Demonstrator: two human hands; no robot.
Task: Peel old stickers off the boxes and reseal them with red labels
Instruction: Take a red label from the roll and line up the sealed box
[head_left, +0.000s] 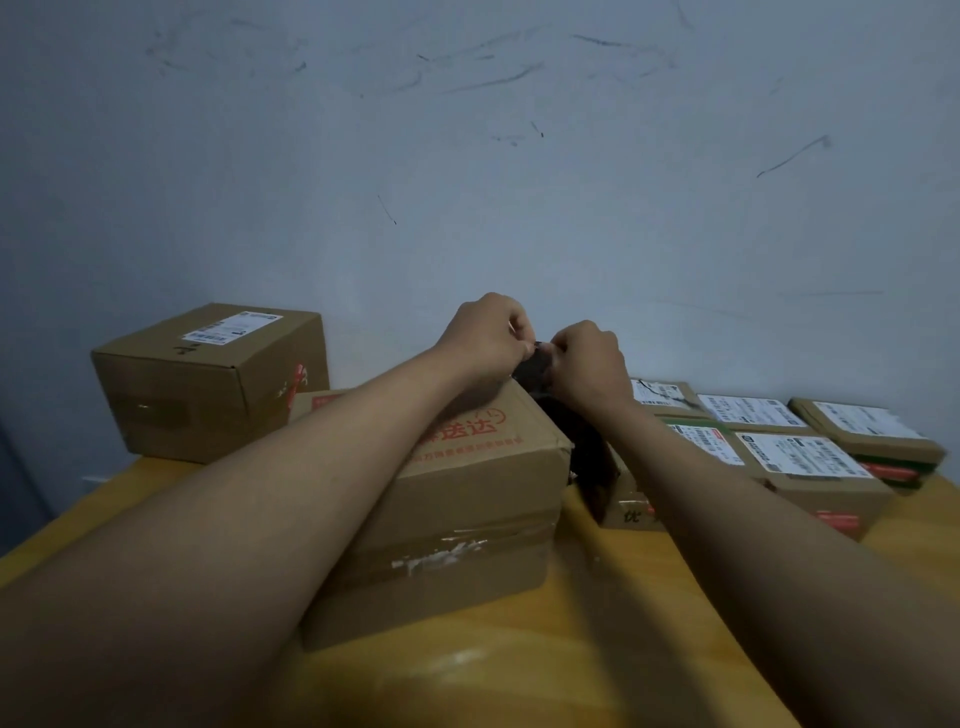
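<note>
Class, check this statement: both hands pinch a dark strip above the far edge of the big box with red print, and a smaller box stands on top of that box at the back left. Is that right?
One detail is wrong. The smaller box stands on the table behind and left of the big box, not on top of it. The head view shows this. The left hand and right hand do pinch the dark strip above its far edge.
</note>
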